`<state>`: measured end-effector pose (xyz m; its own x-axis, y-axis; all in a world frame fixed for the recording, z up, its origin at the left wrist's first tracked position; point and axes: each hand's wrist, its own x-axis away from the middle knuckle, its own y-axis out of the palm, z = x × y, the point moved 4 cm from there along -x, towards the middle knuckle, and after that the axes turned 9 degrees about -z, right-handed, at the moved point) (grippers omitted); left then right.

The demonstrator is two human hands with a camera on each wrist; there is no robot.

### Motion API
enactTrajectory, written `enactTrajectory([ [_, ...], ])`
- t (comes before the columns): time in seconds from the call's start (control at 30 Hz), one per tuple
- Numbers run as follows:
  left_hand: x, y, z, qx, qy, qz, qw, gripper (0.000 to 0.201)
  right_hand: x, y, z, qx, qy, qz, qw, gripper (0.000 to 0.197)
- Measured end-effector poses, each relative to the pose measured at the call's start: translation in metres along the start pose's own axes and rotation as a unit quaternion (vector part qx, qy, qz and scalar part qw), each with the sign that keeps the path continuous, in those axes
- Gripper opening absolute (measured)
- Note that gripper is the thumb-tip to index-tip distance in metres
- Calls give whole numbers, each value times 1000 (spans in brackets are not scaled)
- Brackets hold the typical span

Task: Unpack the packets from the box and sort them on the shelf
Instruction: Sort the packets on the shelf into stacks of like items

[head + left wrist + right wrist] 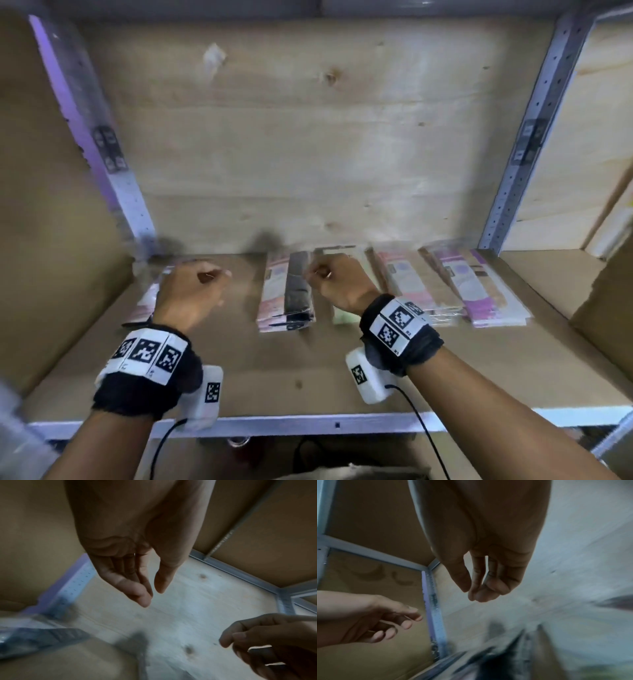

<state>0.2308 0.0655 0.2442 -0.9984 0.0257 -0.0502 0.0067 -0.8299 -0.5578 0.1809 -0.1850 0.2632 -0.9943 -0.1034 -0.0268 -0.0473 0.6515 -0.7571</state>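
Hovering over the shelf (pixel 342 363), both of my hands hold nothing. My left hand (pixel 191 291) hangs above the leftmost packets (pixel 145 301), fingers (pixel 135 592) loosely curled, thumb just apart from them, no contact visible. My right hand (pixel 337 282) hangs over the pale green stack (pixel 342 317), fingertips (pixel 481 595) drawn loosely together around empty air.

Packets lie flat in a row along the far part of the shelf board, against the plywood back panel (pixel 308 137). Left to right: a pink-white pile partly hidden by my left hand; a pink stack with a dark strip (pixel 289 294) down its middle; the pale green one under my right wrist; a pink-and-tan stack (pixel 411 287); a purple-and-tan stack (pixel 479 291) at far right. All look clear-wrapped and long; print blurred, unreadable.
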Motion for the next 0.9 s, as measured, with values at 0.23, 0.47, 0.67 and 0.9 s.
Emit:
enactTrajectory([
  [0.23,7,-85,-57,9,-39,78,996,15,-97,104,-91,-39,20,-120,992,8],
  [0.47,33,-137,-81,-66,-41,144,987,23,-153,186,-131,38,87,-184,978,56],
  [0.67,34,-141,-91,-72,-70,135,986,20,-156,202,-141,121,86,-190,971,71],
  [0.9,28,-126,-84,-33,-65,107,992,15,-143,183,-142,189,69,-230,952,30],
])
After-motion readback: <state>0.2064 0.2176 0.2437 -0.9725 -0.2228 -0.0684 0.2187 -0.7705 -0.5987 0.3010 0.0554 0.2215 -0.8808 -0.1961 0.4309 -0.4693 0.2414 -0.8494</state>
